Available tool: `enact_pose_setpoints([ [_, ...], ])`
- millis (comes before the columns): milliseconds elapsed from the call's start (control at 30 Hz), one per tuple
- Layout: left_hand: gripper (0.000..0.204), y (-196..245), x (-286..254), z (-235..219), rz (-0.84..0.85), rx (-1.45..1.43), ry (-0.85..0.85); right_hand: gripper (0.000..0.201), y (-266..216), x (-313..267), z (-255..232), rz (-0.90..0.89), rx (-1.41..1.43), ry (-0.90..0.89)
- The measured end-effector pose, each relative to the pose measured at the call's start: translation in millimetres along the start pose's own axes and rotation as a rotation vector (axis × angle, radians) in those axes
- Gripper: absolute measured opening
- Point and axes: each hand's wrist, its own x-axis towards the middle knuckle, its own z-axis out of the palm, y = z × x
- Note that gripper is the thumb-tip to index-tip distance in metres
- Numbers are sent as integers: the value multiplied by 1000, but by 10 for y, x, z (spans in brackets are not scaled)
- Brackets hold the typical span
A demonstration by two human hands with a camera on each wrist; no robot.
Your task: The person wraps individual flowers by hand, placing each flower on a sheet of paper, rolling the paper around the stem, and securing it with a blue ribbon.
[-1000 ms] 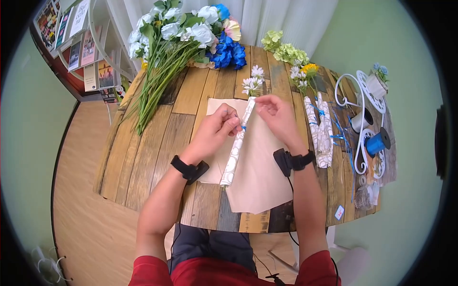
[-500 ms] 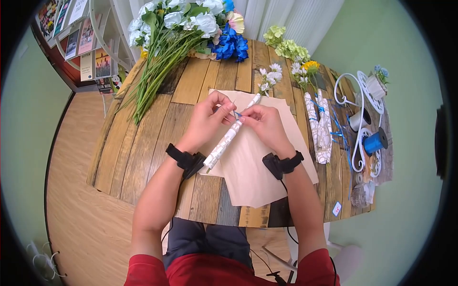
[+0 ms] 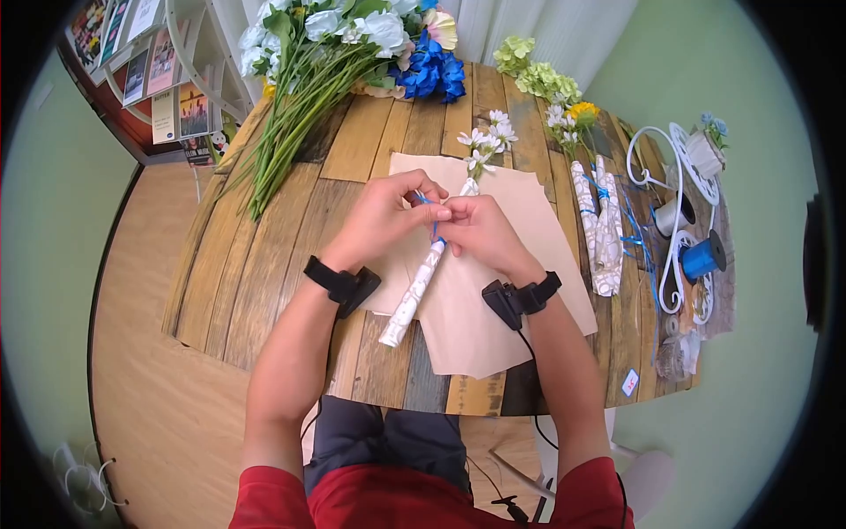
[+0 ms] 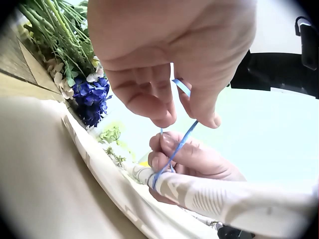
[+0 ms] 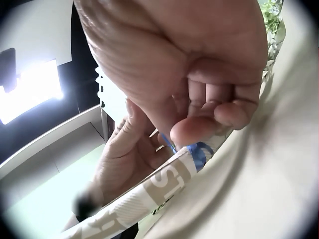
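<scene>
A slim paper-wrapped flower bundle [image 3: 411,301], white with a printed pattern, slants over brown wrapping paper [image 3: 480,331]. White flowers [image 3: 489,139] stick out of its far end. Blue ribbon [image 4: 186,135] loops round the wrap and crosses itself above it, as the left wrist view shows. My left hand [image 3: 386,217] pinches one length of that ribbon just above the bundle. Close beside it, my right hand [image 3: 486,233] pinches the ribbon near the wrap with thumb and forefinger. In the right wrist view, blue ribbon [image 5: 198,156] lies against the wrap under those fingers.
To the right lie two wrapped bundles [image 3: 606,251] with blue ribbon. Beyond them are a white metal stand [image 3: 667,220] and a blue ribbon spool [image 3: 701,258]. Long-stemmed flowers [image 3: 304,123] lie at the back left, green blooms [image 3: 546,81] at the back right.
My right hand has come from the bundle's flower end to meet the left hand at the ribbon. The left hand now draws a length of ribbon up, and the bundle's tilt has shifted slightly.
</scene>
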Motion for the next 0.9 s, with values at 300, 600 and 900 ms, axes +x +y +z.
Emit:
enact_pose_setpoints([
  [300, 19, -48, -11, 36, -4, 351, 84, 12, 13, -15, 33, 18, 54, -142],
  [600, 19, -137, -27, -36, -170, 90, -4, 14, 149, 78, -90, 23, 114, -19],
  [900, 14, -15, -16, -54, -563, -324, -272, 10, 188, 78, -136, -12, 103, -43],
])
